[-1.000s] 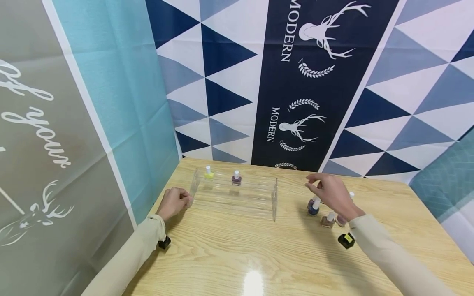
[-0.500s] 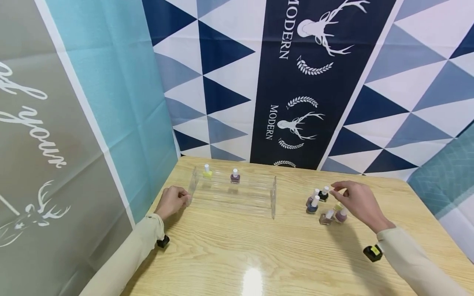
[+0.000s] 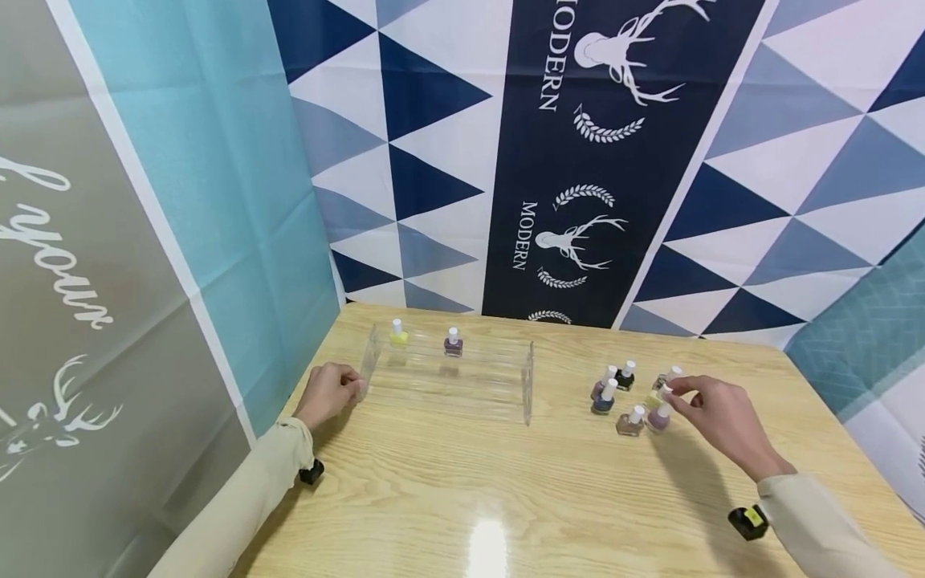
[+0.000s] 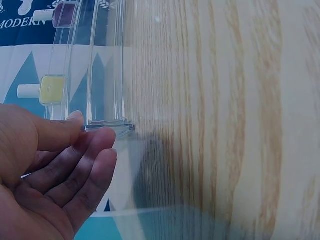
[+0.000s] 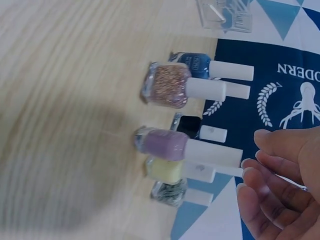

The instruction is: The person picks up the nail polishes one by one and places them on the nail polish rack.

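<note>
My left hand (image 3: 328,395) pinches the left end panel of a clear acrylic rack (image 3: 530,389) between thumb and fingers. On its top tier stand a yellow nail polish bottle (image 3: 399,338) and a dark purple one (image 3: 453,347). At the right, my right hand (image 3: 725,417) hovers with thumb and index finger apart, fingertips right at the white cap of a lilac nail polish bottle (image 5: 164,145). Close around that bottle stand a pale yellow polish (image 5: 166,171), a speckled dark one (image 5: 170,193) and a coppery glitter one (image 5: 169,85).
A blue polish (image 3: 602,405), a black polish (image 3: 625,379) and a mauve bottle partly hidden behind the blue one stand left of the right hand. Patterned cloth (image 3: 426,160) hangs behind and beside the wooden table (image 3: 433,482).
My right hand has moved right and down, from over the black and blue bottles to the lilac bottle's cap. The left hand has stayed at the rack's end; the head view has shifted slightly.
</note>
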A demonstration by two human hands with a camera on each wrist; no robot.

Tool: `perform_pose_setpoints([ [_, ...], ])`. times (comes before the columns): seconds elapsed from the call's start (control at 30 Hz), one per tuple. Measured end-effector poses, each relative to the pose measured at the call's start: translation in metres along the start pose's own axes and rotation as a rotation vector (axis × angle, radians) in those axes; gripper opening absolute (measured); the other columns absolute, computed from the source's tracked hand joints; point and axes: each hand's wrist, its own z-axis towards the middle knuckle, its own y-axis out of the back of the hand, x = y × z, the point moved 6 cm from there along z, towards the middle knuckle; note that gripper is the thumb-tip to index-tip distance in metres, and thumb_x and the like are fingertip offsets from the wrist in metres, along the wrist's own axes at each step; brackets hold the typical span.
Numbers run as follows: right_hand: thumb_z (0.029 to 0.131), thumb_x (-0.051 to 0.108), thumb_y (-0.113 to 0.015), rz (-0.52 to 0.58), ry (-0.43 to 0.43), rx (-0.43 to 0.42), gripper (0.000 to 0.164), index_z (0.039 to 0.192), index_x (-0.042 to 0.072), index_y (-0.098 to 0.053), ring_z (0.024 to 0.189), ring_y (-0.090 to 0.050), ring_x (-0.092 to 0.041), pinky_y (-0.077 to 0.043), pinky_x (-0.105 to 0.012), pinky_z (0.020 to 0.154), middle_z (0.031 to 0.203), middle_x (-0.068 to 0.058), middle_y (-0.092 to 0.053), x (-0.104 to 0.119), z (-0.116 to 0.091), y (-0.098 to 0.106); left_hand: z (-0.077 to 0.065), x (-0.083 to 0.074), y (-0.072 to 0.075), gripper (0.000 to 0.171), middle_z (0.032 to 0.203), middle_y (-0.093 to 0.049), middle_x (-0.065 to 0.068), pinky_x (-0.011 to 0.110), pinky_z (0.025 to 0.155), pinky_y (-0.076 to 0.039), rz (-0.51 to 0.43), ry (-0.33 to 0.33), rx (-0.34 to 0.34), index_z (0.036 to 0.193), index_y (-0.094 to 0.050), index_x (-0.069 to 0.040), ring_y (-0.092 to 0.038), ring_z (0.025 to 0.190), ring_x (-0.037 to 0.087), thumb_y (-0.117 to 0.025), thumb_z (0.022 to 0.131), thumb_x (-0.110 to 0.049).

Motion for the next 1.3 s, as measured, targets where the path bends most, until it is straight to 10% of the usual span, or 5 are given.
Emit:
perform_pose_setpoints([
  [1.3,0.093,0.006,-0.073,0.037,-0.057,0.027,0.016,0.104,-0.005,-0.077,0.071,-0.069,-0.026,-0.053,-0.042,0.060,0.095,-0.018,-0.075,-0.017,-0.015,-0.010,0.002,-0.002,0.000,0.017,0.069,-0.068,0.004,0.033,0.051,-0.045,0.017,0.009,-0.004,0.088,-0.076,-0.004,-0.056,0.057,0.017,-0.066,0.101,-0.006],
])
